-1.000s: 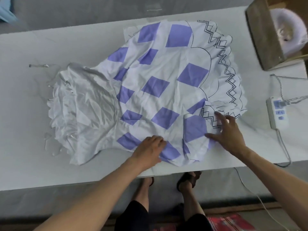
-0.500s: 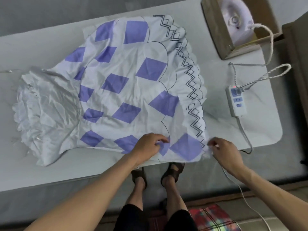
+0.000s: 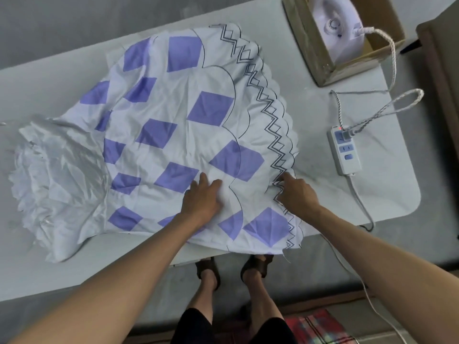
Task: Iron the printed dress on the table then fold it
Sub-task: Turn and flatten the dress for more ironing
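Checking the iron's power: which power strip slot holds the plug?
The far-end slot of the power strip, beside the red light; the plug sits there, nearer slots are empty.

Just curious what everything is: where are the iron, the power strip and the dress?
iron [image 3: 332, 27], head view, on its dial.
power strip [image 3: 344, 150], head view, on its middle socket.
dress [image 3: 173, 108], head view, on white skirt cloth.
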{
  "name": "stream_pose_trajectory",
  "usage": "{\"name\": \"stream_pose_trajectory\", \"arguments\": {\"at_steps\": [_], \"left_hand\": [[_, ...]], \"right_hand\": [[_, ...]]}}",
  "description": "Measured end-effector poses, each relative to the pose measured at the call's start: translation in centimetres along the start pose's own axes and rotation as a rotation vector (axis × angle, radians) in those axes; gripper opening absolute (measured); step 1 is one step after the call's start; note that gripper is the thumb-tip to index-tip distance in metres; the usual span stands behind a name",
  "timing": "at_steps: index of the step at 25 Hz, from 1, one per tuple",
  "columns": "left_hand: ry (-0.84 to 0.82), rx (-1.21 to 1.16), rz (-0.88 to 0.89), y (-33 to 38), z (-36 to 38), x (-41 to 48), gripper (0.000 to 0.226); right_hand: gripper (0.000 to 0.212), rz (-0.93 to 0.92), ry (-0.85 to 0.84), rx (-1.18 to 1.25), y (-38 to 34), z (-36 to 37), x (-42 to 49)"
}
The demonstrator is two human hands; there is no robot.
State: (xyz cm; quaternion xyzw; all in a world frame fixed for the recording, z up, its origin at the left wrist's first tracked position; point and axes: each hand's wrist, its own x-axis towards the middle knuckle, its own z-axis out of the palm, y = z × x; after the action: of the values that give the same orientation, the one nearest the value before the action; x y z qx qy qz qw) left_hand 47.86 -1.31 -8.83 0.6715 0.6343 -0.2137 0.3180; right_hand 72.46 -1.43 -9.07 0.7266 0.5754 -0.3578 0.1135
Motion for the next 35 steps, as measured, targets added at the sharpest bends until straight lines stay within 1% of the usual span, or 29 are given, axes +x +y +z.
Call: {"name": "stream_pose_trajectory", "arguments": {"at_steps": [3, 5, 7, 8, 9, 10, 12, 14, 15, 16, 18, 19, 20, 21, 22, 23, 24, 25, 26, 27, 28, 29, 30, 31, 32, 33, 34, 35], "left_hand": [[0.13, -0.352, -0.066, -1.5, -4.2, 0.5, 0.049], [0.268, -0.47, -0.133, -3.2, -8.1, 2.0, 0.041], [0.409, -0.516, -0.211, -5.8, -11.9, 4.0, 0.036], [0.46, -0.507, -0.23, -7.2, -13.7, 5.4, 0.038], [0.47, -0.471, -0.225, -8.4, -15.1, 6.7, 0.045], [0.454, -0.395, -0.182, -9.3, -16.1, 8.2, 0.052], [0.363, -0.141, -0.076, -10.9, -17.9, 12.1, 0.066], [0.276, 0.075, -0.033, -11.1, -18.2, 15.7, 0.071], [0.273, 0.139, -0.027, -10.9, -18.0, 16.9, 0.068], [0.301, 0.154, -0.031, -10.7, -18.0, 17.9, 0.061], [0.407, 0.076, -0.062, -10.3, -18.7, 19.1, 0.043], [0.46, 0.022, -0.078, -10.4, -19.0, 19.9, 0.038], [0.522, -0.025, -0.081, -10.7, -19.6, 20.5, 0.039], [0.589, -0.065, -0.078, -11.1, -20.2, 21.1, 0.045], [0.653, -0.105, -0.076, -11.4, -21.1, 21.7, 0.055], [0.709, -0.15, -0.075, -11.5, -22.1, 22.4, 0.066], [0.728, -0.225, -0.085, -11.6, -23.4, 23.2, 0.075], [0.697, -0.344, -0.11, -11.6, -25.1, 24.0, 0.08], [0.612, -0.481, -0.137, -11.6, -26.8, 24.9, 0.081], [0.496, -0.555, -0.171, -11.6, -28.3, 25.8, 0.08], [0.385, -0.5, -0.191, -11.7, -29.3, 26.4, 0.078], [0.321, -0.349, -0.194, -12.0, -29.9, 26.8, 0.076], [0.288, -0.19, -0.184, -12.3, -30.2, 27.0, 0.073], [0.269, -0.078, -0.165, -12.6, -30.3, 27.1, 0.07], [0.245, -0.029, -0.149, -12.7, -30.4, 27.1, 0.065], [0.227, -0.026, -0.135, -12.8, -30.4, 27.0, 0.058], [0.216, -0.04, -0.116, -12.8, -30.4, 26.9, 0.05], [0.223, -0.06, -0.082, -12.8, -30.4, 26.6, 0.044]], "right_hand": [[0.033, -0.038, 0.121, 0.091, -2.1, -4.1, 3.0], [0.027, -0.107, 0.165, 0.165, -5.2, -7.0, 6.2], [0.022, -0.167, 0.18, 0.195, -9.1, -9.4, 9.4], [0.02, -0.185, 0.182, 0.209, -11.2, -10.4, 11.1], [0.018, -0.197, 0.184, 0.222, -13.1, -11.3, 12.7], [0.019, -0.203, 0.199, 0.239, -14.7, -12.2, 14.4], [0.025, -0.201, 0.298, 0.26, -18.3, -14.3, 19.0], [0.037, -0.2, 0.432, 0.218, -20.9, -16.3, 23.8], [0.044, -0.212, 0.452, 0.172, -22.0, -17.0, 26.1], [0.052, -0.224, 0.44, 0.13, -23.0, -17.7, 28.2], [0.067, -0.204, 0.328, 0.043, -24.4, -18.5, 31.7], [0.069, -0.182, 0.26, -0.031, -25.0, -18.5, 33.1], [0.063, -0.168, 0.213, -0.111, -25.4, -18.6, 33.8], [0.048, -0.182, 0.219, -0.161, -25.8, -18.5, 34.1], [0.03, -0.23, 0.277, -0.182, -26.1, -18.4, 33.7], [0.017, -0.322, 0.376, -0.175, -25.9, -18.2, 32.7], [0.012, -0.474, 0.518, -0.147, -25.4, -17.7, 31.5], [0.012, -0.654, 0.634, -0.105, -24.6, -17.0, 30.0], [0.013, -0.824, 0.673, -0.056, -23.6, -16.4, 28.4], [0.016, -0.965, 0.635, -0.023, -22.3, -15.7, 27.0], [0.02, -1.072, 0.547, -0.011, -21.1, -14.8, 25.8], [0.023, -1.139, 0.428, -0.016, -20.0, -14.0, 24.8], [0.02, -1.177, 0.307, -0.059, -19.2, -13.3, 24.2], [0.012, -1.2, 0.214, -0.129, -18.6, -12.7, 23.8], [0.007, -1.178, 0.143, -0.181, -18.6, -12.6, 23.9], [0.017, -1.092, 0.113, -0.171, -19.0, -12.8, 23.9], [0.022, -0.938, 0.126, -0.075, -19.8, -13.1, 24.2], [0.022, -0.745, 0.157, 0.077, -21.0, -13.7, 24.6]]}}
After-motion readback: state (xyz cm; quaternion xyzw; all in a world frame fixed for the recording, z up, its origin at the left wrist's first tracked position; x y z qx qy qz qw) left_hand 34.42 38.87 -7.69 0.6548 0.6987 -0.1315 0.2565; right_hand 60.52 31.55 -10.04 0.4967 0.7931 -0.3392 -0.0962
